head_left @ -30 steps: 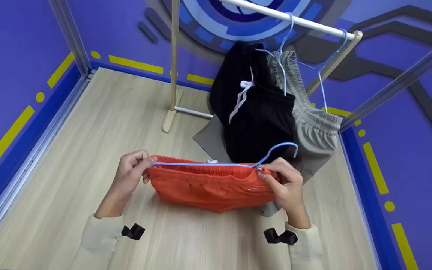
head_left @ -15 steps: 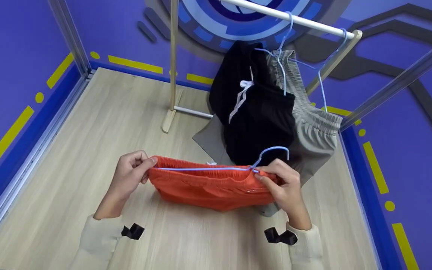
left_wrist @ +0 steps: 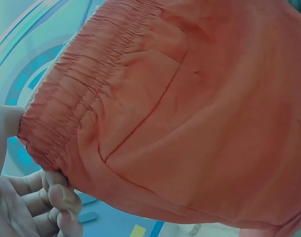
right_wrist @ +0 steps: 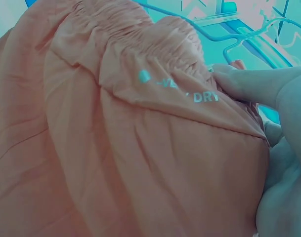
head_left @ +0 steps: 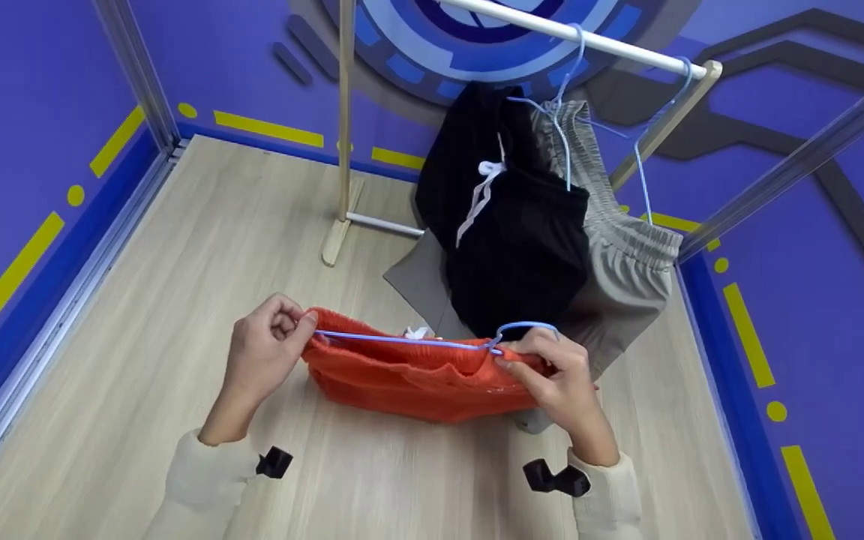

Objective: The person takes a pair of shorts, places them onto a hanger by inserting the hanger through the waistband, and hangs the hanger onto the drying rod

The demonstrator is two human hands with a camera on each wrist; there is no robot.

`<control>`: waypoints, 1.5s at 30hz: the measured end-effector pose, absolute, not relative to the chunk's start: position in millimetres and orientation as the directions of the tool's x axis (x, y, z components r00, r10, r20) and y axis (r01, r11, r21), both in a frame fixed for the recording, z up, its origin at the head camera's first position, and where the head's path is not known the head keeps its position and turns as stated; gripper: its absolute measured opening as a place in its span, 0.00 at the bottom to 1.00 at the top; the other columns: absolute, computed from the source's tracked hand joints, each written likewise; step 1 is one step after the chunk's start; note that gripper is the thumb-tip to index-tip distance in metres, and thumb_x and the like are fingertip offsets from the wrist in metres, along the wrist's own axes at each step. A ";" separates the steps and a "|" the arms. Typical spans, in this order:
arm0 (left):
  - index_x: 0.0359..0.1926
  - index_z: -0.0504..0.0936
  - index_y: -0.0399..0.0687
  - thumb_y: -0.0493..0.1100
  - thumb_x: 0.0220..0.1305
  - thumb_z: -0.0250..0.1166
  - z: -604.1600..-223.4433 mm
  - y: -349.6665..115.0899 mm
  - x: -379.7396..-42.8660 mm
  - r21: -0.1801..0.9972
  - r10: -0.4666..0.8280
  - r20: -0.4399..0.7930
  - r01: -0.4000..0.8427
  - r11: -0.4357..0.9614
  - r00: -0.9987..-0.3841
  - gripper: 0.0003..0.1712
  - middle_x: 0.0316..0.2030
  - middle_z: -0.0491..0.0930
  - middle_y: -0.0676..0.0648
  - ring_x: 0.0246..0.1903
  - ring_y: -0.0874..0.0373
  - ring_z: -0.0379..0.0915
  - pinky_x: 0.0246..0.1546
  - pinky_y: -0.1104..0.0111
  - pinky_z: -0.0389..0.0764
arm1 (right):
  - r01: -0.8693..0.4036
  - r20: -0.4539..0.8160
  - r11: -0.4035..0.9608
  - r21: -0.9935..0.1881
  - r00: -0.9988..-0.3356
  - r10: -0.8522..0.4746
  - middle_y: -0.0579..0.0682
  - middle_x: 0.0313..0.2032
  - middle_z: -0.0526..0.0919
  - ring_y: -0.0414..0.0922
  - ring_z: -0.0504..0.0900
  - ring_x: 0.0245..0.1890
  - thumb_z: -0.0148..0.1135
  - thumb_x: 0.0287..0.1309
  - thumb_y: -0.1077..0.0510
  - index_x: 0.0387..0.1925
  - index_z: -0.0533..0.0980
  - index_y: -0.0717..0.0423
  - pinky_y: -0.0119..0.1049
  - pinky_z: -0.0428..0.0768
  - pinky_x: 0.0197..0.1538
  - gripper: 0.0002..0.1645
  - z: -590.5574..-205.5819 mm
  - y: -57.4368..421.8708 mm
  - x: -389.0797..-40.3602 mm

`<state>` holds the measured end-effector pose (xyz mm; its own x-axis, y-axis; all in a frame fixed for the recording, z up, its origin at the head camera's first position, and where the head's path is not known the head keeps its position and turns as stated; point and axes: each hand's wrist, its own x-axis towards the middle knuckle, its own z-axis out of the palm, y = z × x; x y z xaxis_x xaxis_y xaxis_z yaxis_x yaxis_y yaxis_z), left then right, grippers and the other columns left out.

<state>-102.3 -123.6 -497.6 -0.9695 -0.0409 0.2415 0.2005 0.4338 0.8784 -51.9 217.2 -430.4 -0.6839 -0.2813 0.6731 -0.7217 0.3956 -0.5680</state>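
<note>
A pair of orange shorts (head_left: 417,394) with a gathered elastic waistband hangs between my two hands above the wooden floor. My left hand (head_left: 263,349) pinches the left end of the waistband; in the left wrist view the thumb lies on one side of the cloth. At the other end, my right hand (head_left: 559,375) grips the waistband close to the hanger's neck. A light-blue hanger (head_left: 402,340) runs along the waist opening, its hook above my right hand. White printing (right_wrist: 204,97) marks the cloth in the right wrist view. Whether the right fingers also hold the hanger is hidden.
Behind my hands stands a garment rack with a white rail (head_left: 627,50). Black shorts (head_left: 514,247) with a white drawstring and grey pants (head_left: 631,262) hang there on blue hangers. Purple walls enclose the wooden floor (head_left: 177,285) on the sides and back.
The hanger's hook has dropped and shifted left. My right hand has moved slightly left. The white tie at the back of the waistband shows more now.
</note>
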 end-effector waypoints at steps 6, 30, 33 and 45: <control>0.29 0.75 0.52 0.46 0.56 0.62 -498.0 -117.2 -101.3 0.801 -0.054 0.322 0.242 0.547 -0.945 0.05 0.15 0.67 0.53 0.18 0.61 0.62 0.19 0.72 0.60 | -0.728 0.677 0.417 -0.544 -0.674 -0.295 0.52 0.22 0.78 0.41 0.72 0.25 0.68 0.31 0.78 0.26 0.80 0.63 0.31 0.68 0.28 0.16 -424.9 212.4 -50.0; 0.32 0.73 0.53 0.51 0.54 0.62 -497.2 -89.8 -103.7 0.744 -0.012 0.329 0.252 0.619 -0.944 0.10 0.18 0.68 0.53 0.20 0.62 0.61 0.21 0.69 0.60 | -0.711 0.665 0.433 -0.554 -0.691 -0.284 0.45 0.21 0.70 0.36 0.67 0.23 0.71 0.38 0.69 0.24 0.79 0.53 0.24 0.65 0.25 0.11 -453.0 206.1 -55.6; 0.31 0.74 0.53 0.53 0.54 0.63 -494.6 -85.4 -103.1 0.732 0.016 0.352 0.286 0.619 -0.936 0.11 0.18 0.67 0.53 0.19 0.63 0.60 0.21 0.70 0.60 | -0.717 0.671 0.417 -0.559 -0.686 -0.279 0.47 0.20 0.69 0.38 0.66 0.22 0.70 0.35 0.73 0.24 0.79 0.56 0.26 0.64 0.25 0.13 -445.2 200.9 -52.8; 0.28 0.76 0.59 0.63 0.54 0.60 -489.6 -73.7 -106.0 0.677 0.115 0.408 0.385 0.628 -0.906 0.16 0.17 0.65 0.57 0.18 0.66 0.59 0.21 0.71 0.60 | -0.735 0.686 0.364 -0.572 -0.672 -0.278 0.51 0.21 0.73 0.40 0.68 0.23 0.68 0.32 0.78 0.28 0.80 0.62 0.29 0.67 0.25 0.16 -428.4 197.8 -51.0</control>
